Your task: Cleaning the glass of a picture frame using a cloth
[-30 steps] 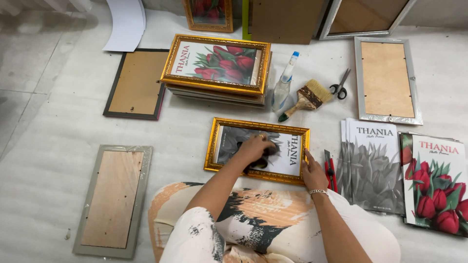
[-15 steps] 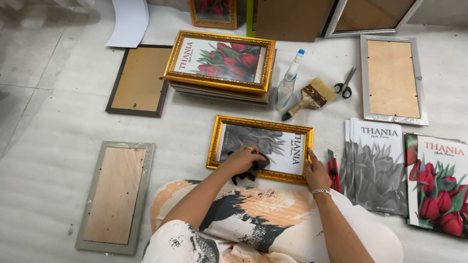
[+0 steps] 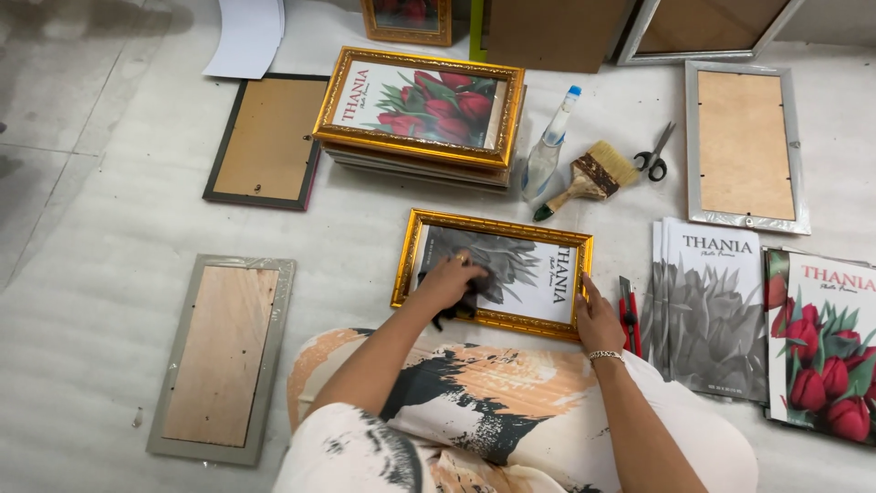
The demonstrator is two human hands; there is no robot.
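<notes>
This looks like a picture-framing workshop, with work laid out on a pale floor covered in white foam sheeting (image 3: pixel 109 274). The landmark is a stack of ornate gold frames holding red tulip prints (image 3: pixel 420 114). Just right of it lie a clear spray bottle (image 3: pixel 547 151), a wooden-handled brush (image 3: pixel 589 175) and black scissors (image 3: pixel 654 155). Left of it lies a dark frame, brown backing up (image 3: pixel 266 141). Farther right, piles of loose prints (image 3: pixel 712 310), probably unframed stock.
</notes>
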